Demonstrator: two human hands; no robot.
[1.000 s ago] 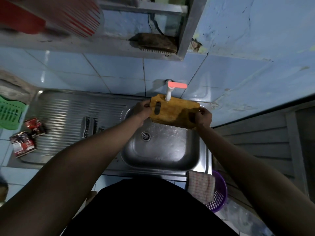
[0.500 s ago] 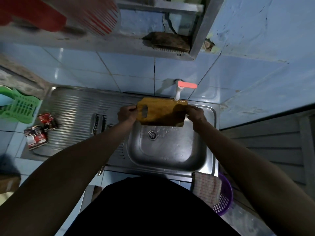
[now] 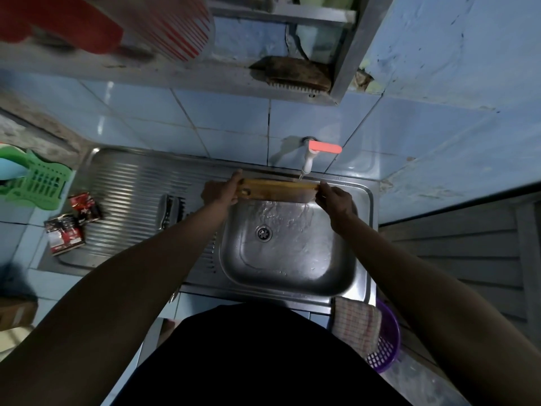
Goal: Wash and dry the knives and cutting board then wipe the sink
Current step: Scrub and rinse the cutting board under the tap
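Cutting board held on edge under the tap, long axis spanning between grips: left hand clamped on handle end, right hand clamped on far end, over sink.

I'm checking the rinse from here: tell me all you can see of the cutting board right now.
The cutting board looks like yellow-brown wood, oblong, with a slot hole near its left end. It is tipped nearly edge-on to the camera, held level across the back of the sink basin under the tap. The left hand grips the slotted end, the right hand the other. A thin stream from the tap lands on its upper edge; water runs off below.
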